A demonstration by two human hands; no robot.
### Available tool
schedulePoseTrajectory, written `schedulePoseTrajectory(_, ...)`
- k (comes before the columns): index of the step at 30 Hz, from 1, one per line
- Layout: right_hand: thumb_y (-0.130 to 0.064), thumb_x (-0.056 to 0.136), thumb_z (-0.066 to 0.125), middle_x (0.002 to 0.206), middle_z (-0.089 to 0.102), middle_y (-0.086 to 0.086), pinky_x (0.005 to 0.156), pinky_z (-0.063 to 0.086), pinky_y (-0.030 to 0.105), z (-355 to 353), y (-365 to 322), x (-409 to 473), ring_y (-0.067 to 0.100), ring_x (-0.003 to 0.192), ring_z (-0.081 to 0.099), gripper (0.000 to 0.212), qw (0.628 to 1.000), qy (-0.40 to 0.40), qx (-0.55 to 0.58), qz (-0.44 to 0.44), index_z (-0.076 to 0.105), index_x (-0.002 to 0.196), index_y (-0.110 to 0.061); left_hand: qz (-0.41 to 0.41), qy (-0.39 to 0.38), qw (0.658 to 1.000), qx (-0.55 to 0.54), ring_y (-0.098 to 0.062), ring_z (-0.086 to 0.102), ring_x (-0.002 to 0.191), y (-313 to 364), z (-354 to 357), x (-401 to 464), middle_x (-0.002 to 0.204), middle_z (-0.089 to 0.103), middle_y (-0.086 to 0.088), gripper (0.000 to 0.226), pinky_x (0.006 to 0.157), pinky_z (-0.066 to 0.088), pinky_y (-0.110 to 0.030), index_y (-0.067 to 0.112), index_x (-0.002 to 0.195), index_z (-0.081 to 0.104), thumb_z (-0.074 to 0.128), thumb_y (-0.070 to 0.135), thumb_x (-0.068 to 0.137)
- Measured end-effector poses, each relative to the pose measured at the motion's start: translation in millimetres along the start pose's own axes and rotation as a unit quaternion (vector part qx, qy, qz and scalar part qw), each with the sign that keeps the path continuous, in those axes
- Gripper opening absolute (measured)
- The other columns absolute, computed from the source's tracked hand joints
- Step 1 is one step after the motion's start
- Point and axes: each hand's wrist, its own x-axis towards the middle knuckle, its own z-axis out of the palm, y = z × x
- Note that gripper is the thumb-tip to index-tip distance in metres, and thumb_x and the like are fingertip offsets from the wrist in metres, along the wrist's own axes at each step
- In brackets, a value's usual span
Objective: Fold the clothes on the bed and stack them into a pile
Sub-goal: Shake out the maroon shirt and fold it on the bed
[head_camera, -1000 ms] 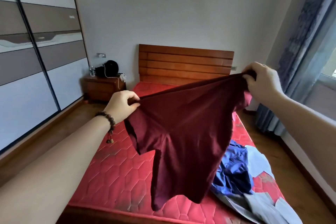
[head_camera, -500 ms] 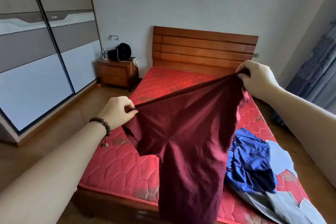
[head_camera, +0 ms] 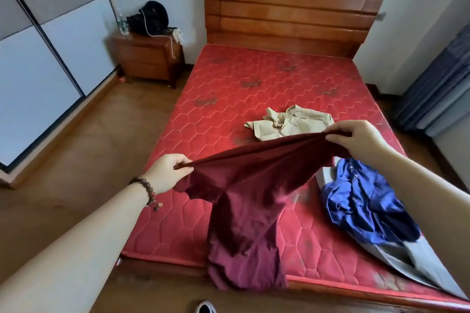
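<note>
Your left hand (head_camera: 170,173) pinches one end of the maroon shirt (head_camera: 250,201), and your right hand (head_camera: 356,134) pinches the other end, fingers curled on the cloth. The shirt is stretched between them above the bed (head_camera: 229,99), and its lower part hangs over the foot edge. A beige shirt (head_camera: 292,122) lies crumpled on the mattress behind it. A blue garment (head_camera: 363,203) lies on grey cloth (head_camera: 412,262) under your right arm.
</note>
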Motion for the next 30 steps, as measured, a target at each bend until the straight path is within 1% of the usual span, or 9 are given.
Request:
schedulePoseTrajectory(2, -0.006, 0.082, 0.073, 0.079, 0.070, 0.003, 0.067, 0.047, 0.019, 12, 14, -6, 0.016, 0.071, 0.060, 0.018, 0.999, -0.051, -0.012, 0.012, 0.071, 0.080, -0.025, -0.029, -0.038, 0.999, -0.027, -0.003, 0.057, 0.060, -16, 8, 2, 0.066, 0.068, 0.010, 0.011, 0.070, 0.042, -0.028, 0.016, 0.081, 0.064, 0.063, 0.014, 0.092)
schedulePoseTrajectory(5, -0.004, 0.084, 0.070, 0.081, 0.070, 0.007, 0.072, 0.044, 0.019, 26, 30, -15, 0.015, 0.072, 0.060, 0.013, 0.996, -0.078, -0.027, 0.030, 0.070, 0.083, -0.017, -0.062, -0.051, 0.995, -0.054, -0.015, 0.056, 0.063, -33, 21, -2, 0.068, 0.069, -0.002, 0.012, 0.069, 0.042, -0.031, 0.011, 0.081, 0.061, 0.064, 0.014, 0.092)
schedulePoseTrajectory(8, -0.006, 0.088, 0.066, 0.073, 0.064, 0.004, 0.052, 0.039, 0.008, 37, 40, -20, -0.003, 0.051, 0.053, 0.008, 0.997, -0.057, -0.019, 0.045, 0.065, 0.086, -0.013, -0.062, -0.031, 0.996, -0.056, -0.014, 0.060, 0.068, -39, 36, -9, 0.075, 0.071, -0.005, 0.014, 0.068, 0.042, -0.024, 0.014, 0.079, 0.060, 0.064, 0.016, 0.092)
schedulePoseTrajectory(11, -0.009, 0.091, 0.063, 0.077, 0.064, 0.004, 0.046, 0.036, 0.008, 41, 44, -27, 0.000, 0.047, 0.051, 0.002, 0.998, -0.035, -0.008, 0.051, 0.064, 0.092, -0.011, -0.059, 0.000, 0.995, -0.075, -0.006, 0.061, 0.071, -35, 48, -24, 0.078, 0.070, 0.002, 0.011, 0.067, 0.041, -0.018, 0.018, 0.082, 0.062, 0.062, 0.014, 0.093)
schedulePoseTrajectory(16, -0.011, 0.087, 0.060, 0.070, 0.061, -0.003, 0.055, 0.037, 0.022, 26, 49, -54, 0.010, 0.059, 0.048, 0.008, 0.999, 0.030, -0.008, 0.039, 0.062, 0.084, -0.018, -0.049, 0.024, 0.992, -0.118, -0.009, 0.063, 0.076, -16, 62, -60, 0.081, 0.071, 0.004, 0.013, 0.076, 0.047, -0.026, 0.020, 0.084, 0.066, 0.060, 0.016, 0.095)
schedulePoseTrajectory(20, -0.011, 0.083, 0.061, 0.063, 0.057, -0.010, 0.048, 0.034, 0.008, -11, 49, -69, -0.002, 0.053, 0.048, 0.016, 0.997, 0.079, 0.006, 0.020, 0.060, 0.071, -0.022, -0.067, -0.050, 0.959, -0.272, -0.012, 0.065, 0.068, 16, 55, -78, 0.077, 0.071, 0.000, 0.016, 0.067, 0.053, -0.022, 0.024, 0.079, 0.072, 0.061, 0.020, 0.091)
schedulePoseTrajectory(23, -0.016, 0.079, 0.059, 0.063, 0.056, -0.010, 0.048, 0.033, 0.008, -46, 39, -63, -0.007, 0.052, 0.047, 0.014, 0.994, 0.108, 0.015, -0.011, 0.060, 0.068, -0.025, -0.061, -0.085, 0.926, -0.363, -0.022, 0.064, 0.077, 34, 40, -74, 0.091, 0.069, -0.012, 0.014, 0.079, 0.053, -0.032, 0.019, 0.086, 0.073, 0.062, 0.027, 0.083)
schedulePoseTrajectory(27, -0.025, 0.075, 0.057, 0.065, 0.056, -0.011, 0.053, 0.037, 0.020, -75, 22, -21, 0.002, 0.055, 0.047, 0.009, 0.990, 0.136, 0.009, -0.039, 0.062, 0.079, -0.030, -0.043, -0.093, 0.913, -0.394, -0.020, 0.067, 0.084, 51, 27, -40, 0.098, 0.072, -0.010, 0.022, 0.088, 0.053, -0.031, 0.017, 0.094, 0.075, 0.058, 0.030, 0.086)
schedulePoseTrajectory(30, -0.019, 0.082, 0.060, 0.074, 0.058, -0.007, 0.058, 0.037, 0.023, -68, 30, 27, 0.008, 0.060, 0.048, 0.008, 0.992, 0.110, -0.046, -0.040, 0.064, 0.083, -0.026, -0.073, -0.079, 0.939, -0.326, -0.019, 0.065, 0.075, 53, 40, 4, 0.087, 0.071, -0.009, 0.018, 0.074, 0.056, -0.028, 0.018, 0.085, 0.074, 0.062, 0.029, 0.090)
